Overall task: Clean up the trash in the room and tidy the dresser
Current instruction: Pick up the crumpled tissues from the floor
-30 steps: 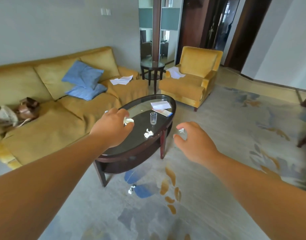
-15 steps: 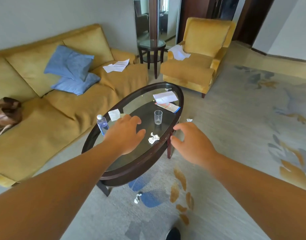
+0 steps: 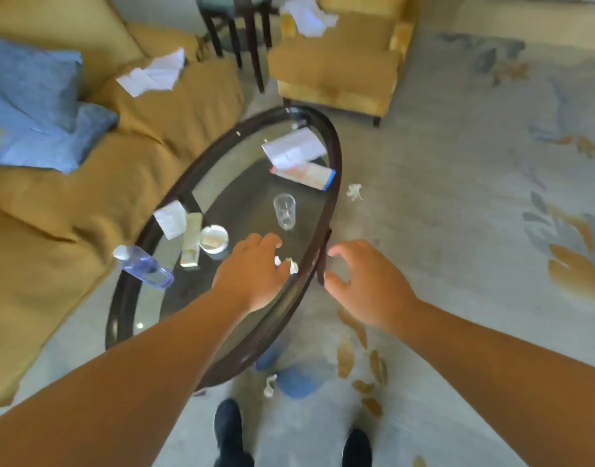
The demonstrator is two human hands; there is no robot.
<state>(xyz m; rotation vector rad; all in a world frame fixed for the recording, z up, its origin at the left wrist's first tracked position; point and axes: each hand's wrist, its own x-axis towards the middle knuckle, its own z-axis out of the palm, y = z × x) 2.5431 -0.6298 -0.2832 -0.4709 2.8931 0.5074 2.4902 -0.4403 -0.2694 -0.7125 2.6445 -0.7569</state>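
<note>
1. The left hand (image 3: 252, 271) reaches over the near right part of the oval glass coffee table (image 3: 335, 183). Its fingers curl down around a crumpled paper wad (image 3: 292, 265), and white paper shows between and just past the fingertips. The wad lies on the glass close to the table's right rim.
2. The right hand (image 3: 367, 284) hangs over the carpet (image 3: 458, 230) just beside that rim. Its thumb and fingers are spread wide and loosely bent, and it holds nothing.
3. A clear plastic cup (image 3: 284, 210) stands upright on the glass just beyond the left hand.
4. Left of the hand sit a small white bowl (image 3: 214, 239), a narrow pale packet (image 3: 191, 241) and a white paper scrap (image 3: 170, 219). A water bottle (image 3: 142, 264) lies on its side at the left rim.
5. At the table's far end, folded white sheets (image 3: 294, 148) overlap a printed leaflet (image 3: 304, 175).
6. A second crumpled wad (image 3: 354, 191) lies on the carpet right of the table, and a third wad (image 3: 270, 385) lies by the table's near end, close to the person's dark shoes (image 3: 228, 429).
7. White papers lie on the yellow sofa (image 3: 53, 203) at (image 3: 153, 72), near blue cushions (image 3: 30, 96). More paper (image 3: 308, 15) rests on the yellow armchair (image 3: 340, 69).
</note>
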